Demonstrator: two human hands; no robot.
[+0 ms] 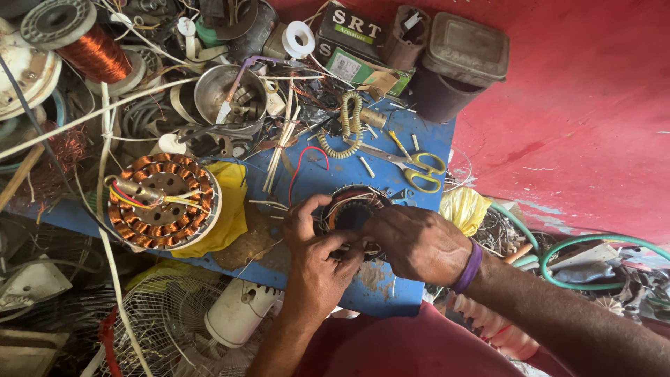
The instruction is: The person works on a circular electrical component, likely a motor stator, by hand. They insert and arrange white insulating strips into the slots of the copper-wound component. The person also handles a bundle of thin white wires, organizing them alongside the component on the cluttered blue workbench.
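Observation:
Both my hands work on a small round motor stator [352, 211] with dark windings and thin wires, resting on a blue board [391, 139]. My left hand [315, 255] pinches the stator's near left edge with thumb and fingers. My right hand [417, 243], with a purple band on the wrist, covers the stator's right side and grips it. The lower half of the stator is hidden by my fingers.
A larger stator with copper coils [164, 201] lies on a yellow cloth to the left. Yellow-handled scissors [413, 164], a coiled cord [347, 126], a metal bowl [222, 94], a copper wire spool [94, 50] and boxes crowd the back. A white fan guard [174, 321] sits below.

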